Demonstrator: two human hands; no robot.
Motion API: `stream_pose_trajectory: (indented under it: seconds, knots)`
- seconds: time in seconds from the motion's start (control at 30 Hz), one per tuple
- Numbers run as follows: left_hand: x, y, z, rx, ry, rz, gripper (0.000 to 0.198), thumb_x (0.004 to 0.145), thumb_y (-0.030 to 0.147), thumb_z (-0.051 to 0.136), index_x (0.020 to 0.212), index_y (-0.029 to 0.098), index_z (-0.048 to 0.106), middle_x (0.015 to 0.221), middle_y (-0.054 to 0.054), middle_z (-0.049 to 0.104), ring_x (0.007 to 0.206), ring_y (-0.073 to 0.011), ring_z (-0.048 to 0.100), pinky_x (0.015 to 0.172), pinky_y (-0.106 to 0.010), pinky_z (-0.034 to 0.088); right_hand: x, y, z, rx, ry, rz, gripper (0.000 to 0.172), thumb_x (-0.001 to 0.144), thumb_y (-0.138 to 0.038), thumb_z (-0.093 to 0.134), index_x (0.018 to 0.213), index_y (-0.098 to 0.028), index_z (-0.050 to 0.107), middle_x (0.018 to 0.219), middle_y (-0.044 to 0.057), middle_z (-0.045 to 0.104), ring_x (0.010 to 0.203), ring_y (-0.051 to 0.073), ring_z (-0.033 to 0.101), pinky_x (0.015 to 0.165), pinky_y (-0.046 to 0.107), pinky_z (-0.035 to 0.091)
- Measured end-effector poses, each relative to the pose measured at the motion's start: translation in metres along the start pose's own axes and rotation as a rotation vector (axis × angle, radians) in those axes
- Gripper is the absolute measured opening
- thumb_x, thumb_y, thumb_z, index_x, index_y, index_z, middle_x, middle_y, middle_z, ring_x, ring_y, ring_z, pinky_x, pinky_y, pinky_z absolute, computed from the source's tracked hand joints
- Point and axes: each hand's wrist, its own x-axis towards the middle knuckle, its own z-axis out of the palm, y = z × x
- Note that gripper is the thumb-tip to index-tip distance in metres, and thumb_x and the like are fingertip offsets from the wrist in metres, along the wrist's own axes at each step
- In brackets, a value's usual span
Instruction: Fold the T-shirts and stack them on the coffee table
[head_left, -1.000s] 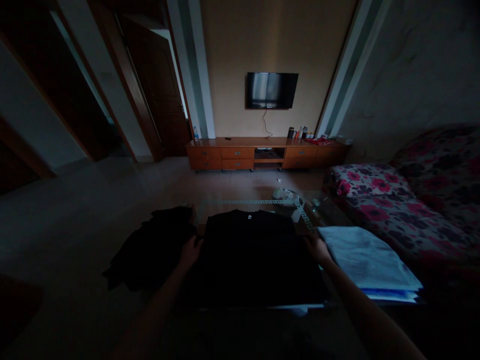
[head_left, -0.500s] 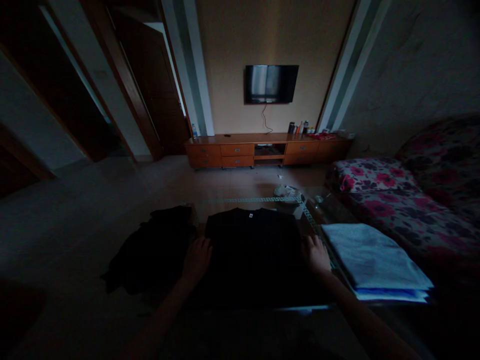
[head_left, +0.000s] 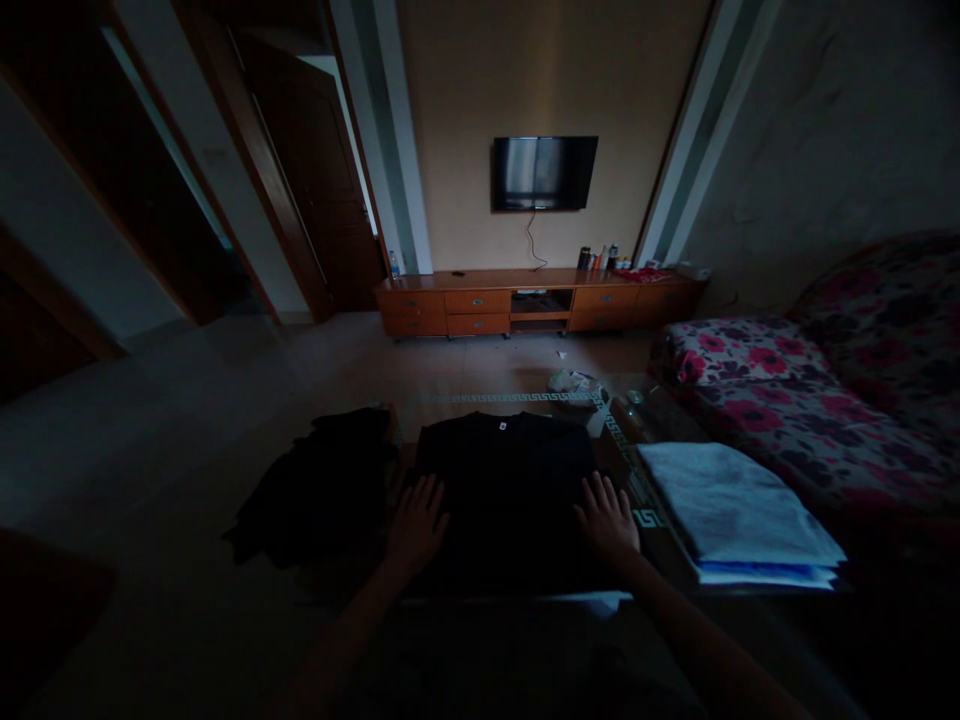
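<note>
A black T-shirt (head_left: pixel 506 490) lies spread on the glass table, its neckline and small white label (head_left: pixel 502 427) at the far side. My left hand (head_left: pixel 418 525) rests open and flat on the shirt's left part, fingers pointing forward. On the right part, my right hand (head_left: pixel 609 520) lies open in the same way, fingers spread. To the left is a heap of black cloth (head_left: pixel 319 490). A folded stack of light blue-grey and blue cloth (head_left: pixel 739 505) sits to the right. The shirt's near edge is too dark to make out.
The glass table (head_left: pixel 649 518) has a patterned border. A clear glass-like object (head_left: pixel 635 398) and a plastic bag (head_left: pixel 574 383) show near its far right. Beyond stand a low wooden cabinet (head_left: pixel 476 300), a wall-mounted television (head_left: pixel 545 173) and, at right, a flowered sofa (head_left: pixel 750 350).
Both hands have moved inward from the shirt's side edges onto its front, their fingers now flatter and more stretched out. The view has shifted slightly.
</note>
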Motion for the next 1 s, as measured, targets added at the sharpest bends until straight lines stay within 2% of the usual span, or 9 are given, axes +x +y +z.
stream_pose_trajectory:
  seconds: [0.17,0.33,0.4,0.47,0.53,0.63,0.83,0.93,1.0]
  knots:
    - [-0.008,0.019,0.008,-0.055,-0.067,0.055,0.062,0.102,0.053,0.031,0.16,0.032,0.021,0.167,-0.002,0.025,0.153,-0.026,0.025,0.122,-0.049,0.023,-0.019,-0.016,0.01,0.101,-0.034,-0.012,0.061,0.101,-0.057,0.031,0.159,-0.038,0.024,0.169,0.002,0.012,0.155,0.034,0.01,0.118,0.068,0.007]
    - [0.007,0.031,-0.003,-0.044,-0.107,0.023,0.058,0.102,0.044,0.033,0.158,0.031,0.03,0.166,-0.003,0.026,0.153,-0.0268,0.024,0.123,-0.053,0.02,-0.01,-0.023,-0.003,0.127,-0.114,0.05,0.064,0.1,-0.056,0.034,0.159,-0.033,0.027,0.169,0.007,0.014,0.155,0.035,0.011,0.119,0.065,0.008]
    - [0.017,0.053,-0.009,-0.042,-0.049,0.031,0.058,0.101,0.039,0.034,0.158,0.028,0.031,0.166,-0.005,0.026,0.154,-0.0269,0.021,0.124,-0.053,0.017,-0.004,-0.044,-0.015,0.14,-0.085,0.065,0.067,0.1,-0.054,0.034,0.158,-0.02,0.034,0.168,0.013,0.014,0.154,0.036,0.011,0.12,0.063,0.007]
    - [0.024,0.082,-0.009,-0.073,-0.003,0.089,0.061,0.1,0.036,0.034,0.16,0.024,0.027,0.167,-0.005,0.024,0.154,-0.0249,0.02,0.124,-0.049,0.019,-0.001,-0.074,-0.022,0.182,-0.038,-0.034,0.069,0.101,-0.052,0.032,0.157,-0.011,0.035,0.167,0.016,0.012,0.155,0.034,0.01,0.123,0.056,0.008]
    - [0.026,0.108,-0.004,-0.114,-0.024,0.155,0.062,0.1,0.034,0.032,0.16,0.022,0.024,0.167,-0.005,0.025,0.154,-0.023,0.021,0.124,-0.046,0.021,-0.003,-0.103,-0.022,0.235,-0.043,-0.202,0.065,0.102,-0.045,0.028,0.158,-0.012,0.032,0.168,0.012,0.013,0.155,0.028,0.012,0.124,0.049,0.01]
    - [0.021,0.128,0.011,-0.142,-0.108,0.141,0.061,0.099,0.029,0.029,0.16,0.021,0.026,0.166,-0.006,0.028,0.153,-0.0228,0.024,0.123,-0.046,0.024,-0.01,-0.131,-0.011,0.265,-0.106,-0.289,0.06,0.103,-0.035,0.022,0.159,-0.012,0.03,0.167,0.01,0.016,0.155,0.026,0.014,0.125,0.046,0.012]
    - [0.013,0.125,0.022,-0.147,-0.148,0.113,0.063,0.099,0.034,0.031,0.16,0.022,0.025,0.168,-0.003,0.022,0.154,-0.0215,0.02,0.125,-0.046,0.021,-0.016,-0.129,-0.006,0.277,-0.128,-0.303,0.063,0.103,-0.04,0.021,0.159,-0.012,0.027,0.167,0.01,0.014,0.156,0.025,0.011,0.125,0.045,0.011]
    - [0.011,0.111,0.015,-0.135,-0.145,0.089,0.065,0.099,0.041,0.034,0.161,0.023,0.023,0.168,-0.003,0.021,0.154,-0.0227,0.02,0.124,-0.047,0.022,-0.016,-0.107,-0.006,0.262,-0.137,-0.287,0.071,0.102,-0.052,0.026,0.16,-0.013,0.023,0.168,0.01,0.01,0.156,0.025,0.01,0.125,0.044,0.013]
    - [0.006,0.089,0.009,-0.112,-0.135,0.048,0.067,0.099,0.046,0.035,0.161,0.024,0.023,0.168,-0.004,0.021,0.154,-0.0238,0.021,0.124,-0.047,0.023,-0.017,-0.079,-0.002,0.232,-0.124,-0.238,0.077,0.1,-0.059,0.027,0.161,-0.013,0.02,0.168,0.01,0.008,0.156,0.025,0.01,0.125,0.046,0.012]
